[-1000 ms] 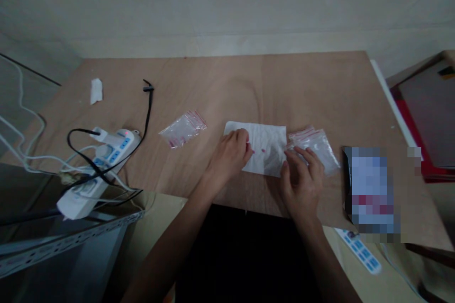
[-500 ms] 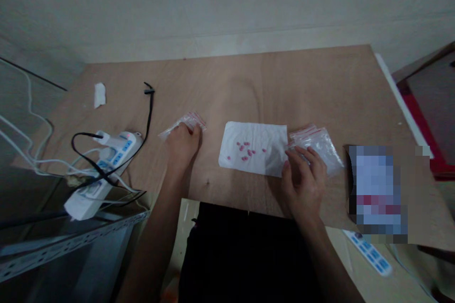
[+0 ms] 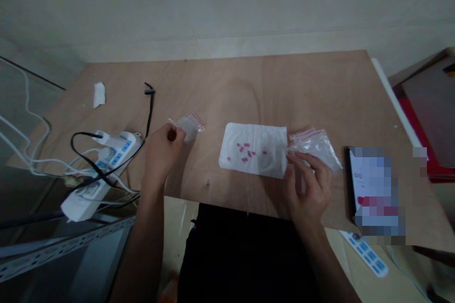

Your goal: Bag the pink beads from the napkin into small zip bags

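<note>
My left hand (image 3: 162, 149) is closed over the left end of a clear zip bag (image 3: 191, 124) with a red-striped seal. Its fingertips are partly hidden. A white sheet (image 3: 272, 144) lies in the middle of the table, with several small pink-red pieces (image 3: 245, 151) scattered on it. My right hand (image 3: 310, 184) rests by the sheet's right edge, fingers bent and apart, with thumb and forefinger near the sheet's corner. Just beyond those fingers lies a stack of clear zip bags (image 3: 320, 144) with red seals, partly covered by the hand.
A white power strip (image 3: 122, 149) with plugs and tangled cables sits at the left. Behind it are a black cable end (image 3: 150, 92) and a white scrap (image 3: 99, 94). A blurred-out, dark-edged object (image 3: 377, 189) lies right. Another power strip (image 3: 366, 253) is below the table edge.
My left hand has drawn back to the left and curled, uncovering more of the zip bag's sealed end. My right hand has shifted slightly right and down. The pink-red pieces have stayed put.
</note>
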### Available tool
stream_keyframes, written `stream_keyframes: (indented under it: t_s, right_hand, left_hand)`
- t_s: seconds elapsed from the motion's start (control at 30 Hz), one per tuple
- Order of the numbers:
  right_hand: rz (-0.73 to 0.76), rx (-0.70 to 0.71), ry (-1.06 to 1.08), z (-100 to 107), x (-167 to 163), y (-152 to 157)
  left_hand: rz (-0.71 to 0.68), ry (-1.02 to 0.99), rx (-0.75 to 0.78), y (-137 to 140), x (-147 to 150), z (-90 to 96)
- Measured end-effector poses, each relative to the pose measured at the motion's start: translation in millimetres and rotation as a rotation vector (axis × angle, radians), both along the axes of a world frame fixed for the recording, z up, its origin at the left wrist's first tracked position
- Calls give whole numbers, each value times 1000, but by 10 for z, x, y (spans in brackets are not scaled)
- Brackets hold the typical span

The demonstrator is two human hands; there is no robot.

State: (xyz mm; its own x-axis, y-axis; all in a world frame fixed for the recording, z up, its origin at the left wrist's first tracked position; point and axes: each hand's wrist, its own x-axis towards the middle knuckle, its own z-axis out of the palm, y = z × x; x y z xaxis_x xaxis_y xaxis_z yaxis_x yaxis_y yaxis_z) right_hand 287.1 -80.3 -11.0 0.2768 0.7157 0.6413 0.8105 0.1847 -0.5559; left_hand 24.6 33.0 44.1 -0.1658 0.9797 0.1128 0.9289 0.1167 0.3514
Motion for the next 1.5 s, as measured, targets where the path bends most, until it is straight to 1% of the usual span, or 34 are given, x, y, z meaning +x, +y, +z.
stream_keyframes:
  t_s: [0.03, 0.07, 0.1, 0.13, 0.2, 0.23, 0.3, 0.37, 0.43, 0.47, 0.53, 0.63, 0.67, 0.7, 0.77, 0.83, 0.87, 0.93, 1.0, 1.03, 1.07, 1.1, 1.17, 1.23, 1.33, 1.4, 1.43, 1.5]
  right_hand:
    - [49, -22, 82, 105, -75, 4]
    - [122, -62, 191, 224, -165, 12]
    - [233, -140, 313, 349, -264, 24]
    - [339, -208, 420, 472, -363, 39]
    - [521, -307, 582, 674, -527, 66]
    - [579, -338, 647, 743, -579, 74]
    - [642, -390, 736, 809, -608, 73]
    - [662, -453, 756, 806, -558, 48]
    - [668, -496, 707, 776, -482, 7]
    - [664, -493, 659, 763, -450, -17]
    - [612, -434, 512, 755, -412, -68]
    - [462, -301, 245, 797, -399, -136]
    - [422, -278, 180, 819, -393, -154]
    - [397, -264, 136, 840, -382, -167]
    - [378, -242, 106, 866, -343, -184]
    - [389, -246, 122, 855, -286, -191]
    - [422, -262, 138, 835, -253, -195]
    - [553, -318, 175, 776, -191, -206]
    - [741, -365, 231, 706, -141, -221]
    - [813, -382, 261, 672, -124, -226]
    - [855, -397, 285, 642, -114, -228]
    - [869, -405, 300, 616, -111, -226]
    - [850, -402, 313, 578, -124, -204]
    - [839, -374, 341, 557, -156, -167]
    - [863, -330, 445, 537, -203, -116]
    - [876, -327, 532, 525, -218, -102]
    - [882, -337, 572, 524, -218, -98]
    - [881, -358, 601, 550, -200, -78]
  left_hand:
    - [-33, -24, 83, -115, 43, 105]
    - [-97, -52, 176, -243, 105, 206]
    - [-200, -88, 251, -377, 185, 295]
    - [-315, -143, 269, -509, 274, 366]
    - [-524, -275, 236, -739, 454, 444]
    - [-590, -332, 195, -828, 530, 452]
    - [-622, -403, 137, -948, 635, 427]
    - [-602, -464, 87, -1009, 682, 383]
    - [-585, -531, 27, -1043, 696, 349]
    - [-580, -554, 2, -1058, 699, 340]
    - [-559, -542, 11, -1092, 707, 336]
    - [-457, -420, 128, -1151, 721, 367]
    - [-420, -390, 157, -1170, 725, 386]
    - [-395, -375, 167, -1187, 730, 408]
    - [-389, -388, 157, -1214, 744, 454]
    - [-408, -437, 132, -1233, 765, 489]
    - [-418, -464, 115, -1240, 778, 499]
    - [-429, -516, 80, -1252, 801, 503]
    - [-430, -550, 45, -1262, 814, 491]
    - [-432, -563, 26, -1267, 816, 483]
    - [-436, -572, 8, -1273, 815, 475]
    - [-443, -580, -9, -1277, 813, 469]
    - [-455, -587, -34, -1287, 805, 465]
    - [-461, -592, -41, -1298, 797, 470]
    - [-454, -613, -35, -1321, 788, 470]
    - [-445, -649, -23, -1334, 785, 443]
    - [-420, -685, -3, -1334, 788, 418]
    - [-284, -806, 50, -1304, 806, 351]
